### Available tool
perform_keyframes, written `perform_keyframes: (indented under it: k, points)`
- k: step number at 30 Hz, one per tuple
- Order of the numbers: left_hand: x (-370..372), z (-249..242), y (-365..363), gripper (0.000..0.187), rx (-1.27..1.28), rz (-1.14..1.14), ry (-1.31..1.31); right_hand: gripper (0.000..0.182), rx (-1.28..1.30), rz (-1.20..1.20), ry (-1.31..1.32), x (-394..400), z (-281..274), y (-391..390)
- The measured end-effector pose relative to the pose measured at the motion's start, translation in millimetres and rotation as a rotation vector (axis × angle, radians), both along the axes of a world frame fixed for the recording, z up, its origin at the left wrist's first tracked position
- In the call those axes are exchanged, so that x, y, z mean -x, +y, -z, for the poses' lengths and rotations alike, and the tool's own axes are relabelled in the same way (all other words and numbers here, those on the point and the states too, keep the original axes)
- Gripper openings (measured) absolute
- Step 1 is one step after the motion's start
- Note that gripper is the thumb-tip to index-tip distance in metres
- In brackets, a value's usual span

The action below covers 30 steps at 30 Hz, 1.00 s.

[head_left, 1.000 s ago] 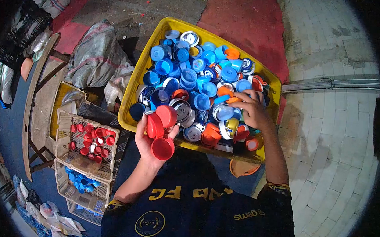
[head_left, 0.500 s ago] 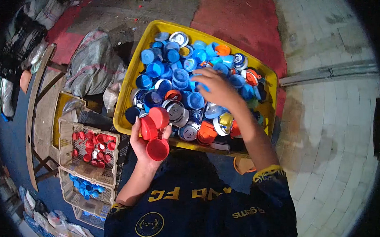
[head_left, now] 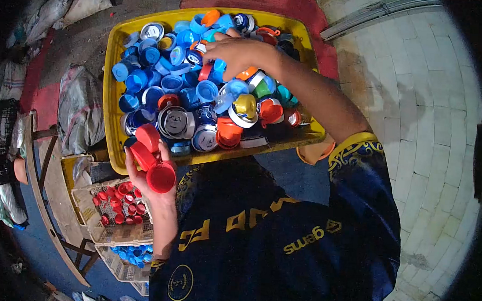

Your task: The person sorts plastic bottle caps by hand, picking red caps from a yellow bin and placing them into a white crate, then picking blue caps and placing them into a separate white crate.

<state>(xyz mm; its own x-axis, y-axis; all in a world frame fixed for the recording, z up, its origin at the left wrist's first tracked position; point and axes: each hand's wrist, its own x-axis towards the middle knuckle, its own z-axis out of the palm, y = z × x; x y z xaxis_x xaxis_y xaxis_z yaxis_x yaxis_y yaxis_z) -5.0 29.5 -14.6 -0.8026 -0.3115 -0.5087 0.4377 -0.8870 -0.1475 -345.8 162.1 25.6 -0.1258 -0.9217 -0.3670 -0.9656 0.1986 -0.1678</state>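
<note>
Several red plastic caps (head_left: 161, 177) are gathered in my left hand (head_left: 152, 192), its fingers wrapped round them at the near left corner of a yellow tray (head_left: 219, 159). The tray is heaped with caps, mostly blue caps (head_left: 172, 83), mixed with orange, white and green ones. Over the far middle of the heap my right hand (head_left: 240, 54) reaches down with its fingers apart, touching the caps. Just below its fingers a red cap (head_left: 205, 72) shows. Nothing can be seen held in this hand, though its palm is hidden. A gold lid (head_left: 245, 106) lies nearer me.
Left of the tray stand a crate of red caps (head_left: 86, 195) and a crate of blue caps (head_left: 123, 270). A wooden frame (head_left: 44, 206) and a grey sack (head_left: 80, 108) lie beyond them. An orange container (head_left: 315, 152) sits beside the tray at right.
The view has shifted, so the tray appears further left and turned. My right hand has moved further over the heap, away from me. My left hand still holds the red caps.
</note>
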Motion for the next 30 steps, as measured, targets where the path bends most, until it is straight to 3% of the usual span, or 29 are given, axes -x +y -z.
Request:
perform_keyframes:
  k: [4, 10, 13, 20, 23, 24, 27, 30]
  points:
    - [0.6, -5.5, 0.3, 0.055, 0.071, 0.006, -0.032, 0.044, 0.104, 0.073, 0.074, 7.6, -1.4, 29.8]
    - [-3.0, -5.7, 0.0, 0.054, 0.096, -0.055, -0.11, 0.04, 0.404, 0.306, 0.116, 14.0, 6.7, 84.4]
    - [-2.0, -9.6, 2.6, 0.051, 0.124, -0.086, -0.164, 0.046, 0.585, 0.348, -0.001, 22.3, 17.0, 96.2]
    - [-4.3, -24.3, 5.7, 0.046, 0.075, -0.053, -0.146, 0.044, 0.567, 0.428, 0.218, -2.8, 8.3, 83.8]
    - [-3.5, -19.0, 6.0, 0.048, 0.1, -0.059, -0.129, 0.04, 0.444, 0.329, 0.212, -27.8, -0.3, 44.2]
    - [-1.7, -20.6, 6.9, 0.05, 0.094, -0.076, -0.148, 0.034, 0.509, 0.265, 0.114, -38.2, -0.7, 30.1]
    - [1.1, -21.6, 9.4, 0.051, 0.112, -0.07, -0.12, 0.029, 0.516, 0.116, 0.083, -50.2, 35.1, -2.8]
    - [3.2, -20.0, 10.9, 0.052, 0.063, -0.083, -0.126, 0.021, 0.342, 0.098, 0.078, -46.6, 51.0, -13.1]
